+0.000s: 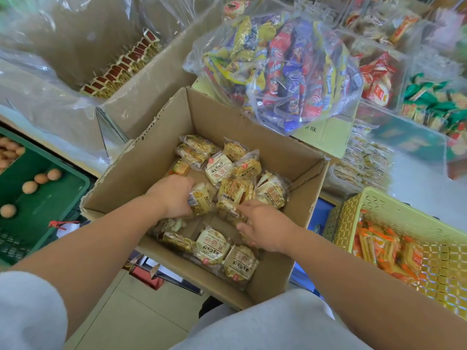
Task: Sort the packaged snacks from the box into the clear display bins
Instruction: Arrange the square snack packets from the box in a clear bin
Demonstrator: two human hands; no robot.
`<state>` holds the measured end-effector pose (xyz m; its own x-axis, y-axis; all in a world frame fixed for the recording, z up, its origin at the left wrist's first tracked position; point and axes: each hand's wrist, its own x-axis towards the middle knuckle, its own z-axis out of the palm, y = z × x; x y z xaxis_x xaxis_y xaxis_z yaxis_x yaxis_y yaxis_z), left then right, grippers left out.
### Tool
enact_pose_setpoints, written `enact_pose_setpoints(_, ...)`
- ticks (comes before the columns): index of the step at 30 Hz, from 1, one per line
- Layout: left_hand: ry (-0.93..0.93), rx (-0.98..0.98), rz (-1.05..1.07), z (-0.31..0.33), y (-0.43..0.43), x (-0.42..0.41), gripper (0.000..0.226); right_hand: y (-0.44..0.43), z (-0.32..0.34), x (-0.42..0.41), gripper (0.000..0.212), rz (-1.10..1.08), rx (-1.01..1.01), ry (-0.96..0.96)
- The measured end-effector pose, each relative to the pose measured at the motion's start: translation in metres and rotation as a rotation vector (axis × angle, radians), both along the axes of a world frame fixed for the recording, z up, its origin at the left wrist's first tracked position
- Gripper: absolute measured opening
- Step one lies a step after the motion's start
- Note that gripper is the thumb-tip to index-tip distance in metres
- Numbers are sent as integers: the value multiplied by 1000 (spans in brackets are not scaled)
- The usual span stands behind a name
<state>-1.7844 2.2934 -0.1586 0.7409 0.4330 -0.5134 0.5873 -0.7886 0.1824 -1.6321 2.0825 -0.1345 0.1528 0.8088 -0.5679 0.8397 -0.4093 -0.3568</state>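
Observation:
An open cardboard box point(156, 157) in front of me holds several cream-and-yellow wrapped snack packets point(218, 168) scattered over its bottom. Both hands are down inside it. My left hand point(174, 195) is closed around one packet point(201, 198) near the middle of the box. My right hand point(265, 226) rests on the packets just to the right, fingers curled onto one point(227, 208). Clear display bins point(379, 79) with red, green and yellow snacks stand at the back right.
A clear bag of colourful snack packs point(283, 66) lies on a box behind. A plastic-lined carton with red-topped packets point(121, 66) is at the back left. A green crate with eggs point(40, 195) sits left, a yellow basket of orange packs point(404, 246) right.

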Motion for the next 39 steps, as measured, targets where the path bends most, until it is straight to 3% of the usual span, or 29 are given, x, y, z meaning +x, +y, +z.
enact_pose_setpoints(3,-90,-103,179,3,2,-8,40,2,3,5,45,-93,57,-30)
enact_pose_setpoints(7,-203,-192,402,13,-8,-19,61,4,-1,0,40,-49,30,48)
enact_pose_setpoints(11,-376,-221,603,27,-32,-37,61,14,-14,-10,58,27,-116,72)
enact_pose_setpoints(13,-499,-253,739,35,-49,-48,47,19,-19,-13,66,32,-151,21)
enact_pose_setpoints(17,-694,-300,915,52,-78,-58,47,25,-23,-16,62,1,-139,-29)
enact_pose_setpoints(22,-903,-592,1114,68,-99,-54,56,15,9,-7,34,-161,178,120)
enact_pose_setpoints(24,-924,-726,1161,74,-108,-43,76,1,30,10,20,-247,365,173)
enact_pose_setpoints(26,-921,-845,1216,83,-122,-25,110,-20,53,37,8,-324,522,203)
enact_pose_setpoints(28,-930,-930,1247,91,-138,-3,121,-48,69,69,24,-375,626,197)
enact_pose_setpoints(31,-939,-967,1255,98,-166,33,118,-94,85,113,34,-538,693,346)
enact_pose_setpoints(35,-926,-974,1234,104,-204,87,106,-156,81,170,76,-722,724,433)
enact_pose_setpoints(36,-920,-976,1209,105,-213,102,99,-171,79,184,71,-760,705,408)
enact_pose_setpoints(39,-908,-990,1132,102,-234,144,76,-211,68,225,18,-830,661,390)
